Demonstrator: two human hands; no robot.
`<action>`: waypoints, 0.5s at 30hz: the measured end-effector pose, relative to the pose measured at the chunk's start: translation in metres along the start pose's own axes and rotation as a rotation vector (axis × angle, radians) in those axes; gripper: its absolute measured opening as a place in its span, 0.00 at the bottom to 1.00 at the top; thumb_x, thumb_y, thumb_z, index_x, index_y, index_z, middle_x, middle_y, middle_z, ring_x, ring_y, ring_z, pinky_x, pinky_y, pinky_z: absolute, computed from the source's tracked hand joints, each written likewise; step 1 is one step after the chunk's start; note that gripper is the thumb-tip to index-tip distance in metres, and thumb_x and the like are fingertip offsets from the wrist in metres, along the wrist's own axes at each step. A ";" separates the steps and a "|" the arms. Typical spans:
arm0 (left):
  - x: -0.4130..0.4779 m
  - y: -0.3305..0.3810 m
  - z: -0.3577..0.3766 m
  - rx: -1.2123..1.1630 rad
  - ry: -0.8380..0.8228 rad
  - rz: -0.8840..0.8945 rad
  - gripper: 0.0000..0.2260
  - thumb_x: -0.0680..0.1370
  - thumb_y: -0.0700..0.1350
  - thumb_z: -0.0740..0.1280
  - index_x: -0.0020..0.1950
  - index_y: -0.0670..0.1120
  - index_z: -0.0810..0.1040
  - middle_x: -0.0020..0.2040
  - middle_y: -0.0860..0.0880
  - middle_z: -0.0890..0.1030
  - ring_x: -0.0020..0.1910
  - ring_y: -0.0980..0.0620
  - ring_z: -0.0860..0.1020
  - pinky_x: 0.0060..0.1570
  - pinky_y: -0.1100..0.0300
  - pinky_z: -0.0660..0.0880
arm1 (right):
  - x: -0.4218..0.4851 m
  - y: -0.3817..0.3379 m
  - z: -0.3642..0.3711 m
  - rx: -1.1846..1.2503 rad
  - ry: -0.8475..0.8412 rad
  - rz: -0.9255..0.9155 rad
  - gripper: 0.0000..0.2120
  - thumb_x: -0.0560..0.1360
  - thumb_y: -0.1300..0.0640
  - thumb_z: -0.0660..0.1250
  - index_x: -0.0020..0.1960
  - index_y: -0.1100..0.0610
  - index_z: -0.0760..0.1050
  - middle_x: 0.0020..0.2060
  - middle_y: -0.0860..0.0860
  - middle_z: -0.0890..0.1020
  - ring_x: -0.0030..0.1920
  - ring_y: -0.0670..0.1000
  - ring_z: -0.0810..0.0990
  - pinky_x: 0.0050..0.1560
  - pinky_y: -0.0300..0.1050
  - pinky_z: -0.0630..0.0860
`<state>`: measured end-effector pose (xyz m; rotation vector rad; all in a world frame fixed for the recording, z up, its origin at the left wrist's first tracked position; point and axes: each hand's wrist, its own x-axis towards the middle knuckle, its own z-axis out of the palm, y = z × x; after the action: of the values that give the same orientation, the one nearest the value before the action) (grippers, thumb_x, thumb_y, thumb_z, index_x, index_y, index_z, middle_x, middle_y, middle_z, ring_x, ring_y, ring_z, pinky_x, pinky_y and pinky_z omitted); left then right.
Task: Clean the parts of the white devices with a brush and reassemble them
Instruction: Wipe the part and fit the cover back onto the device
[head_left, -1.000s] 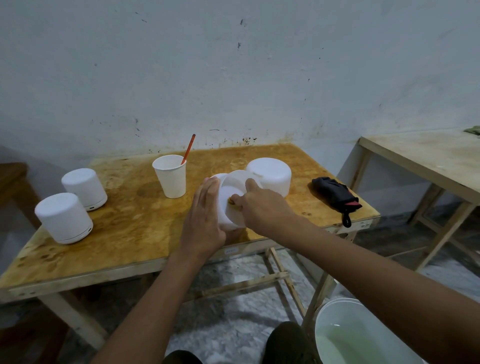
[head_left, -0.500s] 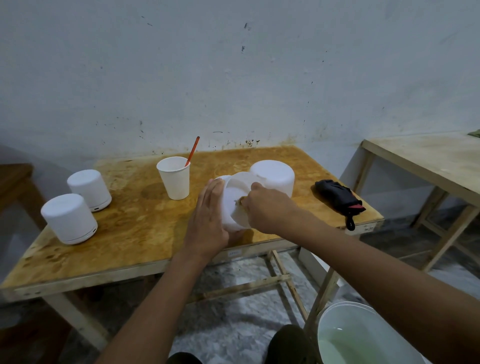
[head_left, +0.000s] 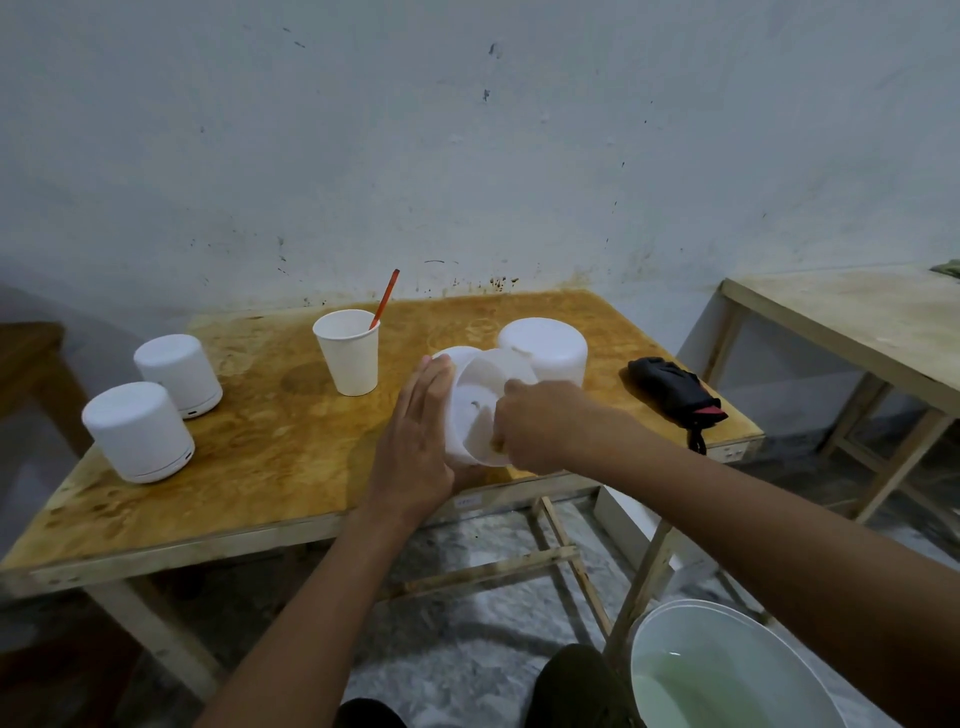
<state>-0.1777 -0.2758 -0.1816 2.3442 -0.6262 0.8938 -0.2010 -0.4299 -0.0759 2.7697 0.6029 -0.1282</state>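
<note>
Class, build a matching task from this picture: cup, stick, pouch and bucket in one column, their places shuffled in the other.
1 cup
2 stick
3 pouch
4 bucket

A on the floor
B right end of the table
C leaning in the cup
D upright, mid-table

Pairs: 1-D, 2-C, 3-B, 4-A

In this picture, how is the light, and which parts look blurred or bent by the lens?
Head view: the light is dim and soft, with no hard shadows or glare; the right hand and the brush it pinches inside the white part are smeared by motion; the paper cup looks sharp; the wide lens stretches the right forearm near the bottom edge.
</note>
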 end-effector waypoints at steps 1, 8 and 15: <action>0.000 -0.001 0.000 -0.019 -0.002 -0.016 0.49 0.65 0.51 0.80 0.76 0.47 0.54 0.76 0.48 0.58 0.77 0.46 0.56 0.68 0.49 0.63 | 0.001 -0.002 0.000 0.143 -0.038 -0.022 0.12 0.79 0.56 0.62 0.60 0.58 0.77 0.55 0.55 0.78 0.43 0.54 0.75 0.43 0.47 0.74; 0.000 -0.001 0.000 -0.083 0.032 -0.078 0.50 0.62 0.55 0.80 0.75 0.48 0.54 0.76 0.44 0.61 0.76 0.50 0.55 0.71 0.52 0.56 | 0.010 -0.023 -0.006 1.565 -0.027 0.216 0.11 0.77 0.62 0.64 0.57 0.64 0.80 0.49 0.60 0.83 0.47 0.55 0.81 0.37 0.42 0.78; -0.003 -0.004 0.000 -0.086 0.029 -0.080 0.50 0.64 0.58 0.79 0.76 0.46 0.55 0.76 0.47 0.60 0.77 0.50 0.55 0.72 0.57 0.57 | 0.018 -0.010 -0.014 2.477 0.227 0.572 0.05 0.81 0.66 0.61 0.50 0.68 0.73 0.40 0.60 0.79 0.33 0.50 0.77 0.25 0.37 0.76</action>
<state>-0.1774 -0.2719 -0.1846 2.2598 -0.5440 0.8463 -0.1888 -0.4098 -0.0679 4.8037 -1.7851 -0.9562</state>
